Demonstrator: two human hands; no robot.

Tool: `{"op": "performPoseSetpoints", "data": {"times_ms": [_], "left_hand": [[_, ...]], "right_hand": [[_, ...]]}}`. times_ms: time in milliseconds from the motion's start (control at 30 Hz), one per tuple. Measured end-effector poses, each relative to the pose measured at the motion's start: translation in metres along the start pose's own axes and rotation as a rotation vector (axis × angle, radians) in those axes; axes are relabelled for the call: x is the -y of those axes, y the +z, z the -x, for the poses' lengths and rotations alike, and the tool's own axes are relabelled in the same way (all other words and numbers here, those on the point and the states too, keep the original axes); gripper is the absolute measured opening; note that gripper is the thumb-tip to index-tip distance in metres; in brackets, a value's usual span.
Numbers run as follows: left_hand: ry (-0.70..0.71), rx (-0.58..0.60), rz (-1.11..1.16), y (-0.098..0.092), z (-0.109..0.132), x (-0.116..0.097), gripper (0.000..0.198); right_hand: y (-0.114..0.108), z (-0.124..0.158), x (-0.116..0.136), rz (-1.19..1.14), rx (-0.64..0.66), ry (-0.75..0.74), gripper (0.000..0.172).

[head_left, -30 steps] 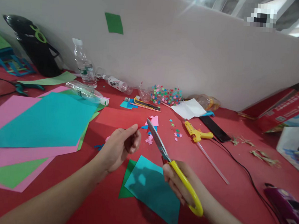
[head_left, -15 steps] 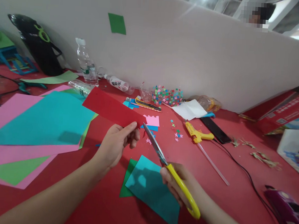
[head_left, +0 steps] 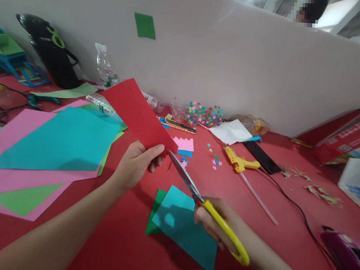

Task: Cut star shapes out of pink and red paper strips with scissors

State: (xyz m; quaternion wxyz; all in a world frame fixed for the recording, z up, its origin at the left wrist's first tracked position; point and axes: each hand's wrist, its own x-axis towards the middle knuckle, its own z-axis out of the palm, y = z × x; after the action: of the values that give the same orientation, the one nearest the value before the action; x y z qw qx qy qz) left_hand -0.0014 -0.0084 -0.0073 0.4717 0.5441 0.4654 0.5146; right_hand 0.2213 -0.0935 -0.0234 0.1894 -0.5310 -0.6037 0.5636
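My left hand [head_left: 136, 165] pinches the near corner of a red paper sheet [head_left: 136, 112], which is raised off the red table and tilted up toward the wall. My right hand [head_left: 215, 224] is wrapped round the yellow handles of a pair of scissors [head_left: 204, 202]. The blades point up and left, their tip just beside the held corner of the red sheet. Below the scissors a teal square on a green one [head_left: 186, 228] lies flat on the table.
A stack of large teal, pink and green sheets [head_left: 43, 150] lies at the left. Plastic bottles [head_left: 104, 70], paper stars [head_left: 204, 114], a box cutter [head_left: 179, 124], a yellow glue gun [head_left: 238, 160] with cord, a black bag [head_left: 51, 52] and boxes [head_left: 349, 138] stand along the white partition.
My left hand has lifted the red sheet from lying flat on the table and tilted it upward. The scissors tip has come closer to the sheet's held corner.
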Motion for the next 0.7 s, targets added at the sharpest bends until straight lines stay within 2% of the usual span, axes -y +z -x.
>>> {"op": "performPoseSetpoints", "data": {"times_ms": [300,700], "left_hand": [[-0.017,0.020,0.084,0.0002,-0.0011,0.0041,0.034],[-0.025,0.036,0.112,0.0010,-0.0006,0.0020,0.033]], "right_hand": [[0.0031,-0.0011,0.0010,-0.120,-0.003,0.092,0.052],[0.0034,-0.0027,0.0072,-0.083,-0.028,0.205,0.043]]}}
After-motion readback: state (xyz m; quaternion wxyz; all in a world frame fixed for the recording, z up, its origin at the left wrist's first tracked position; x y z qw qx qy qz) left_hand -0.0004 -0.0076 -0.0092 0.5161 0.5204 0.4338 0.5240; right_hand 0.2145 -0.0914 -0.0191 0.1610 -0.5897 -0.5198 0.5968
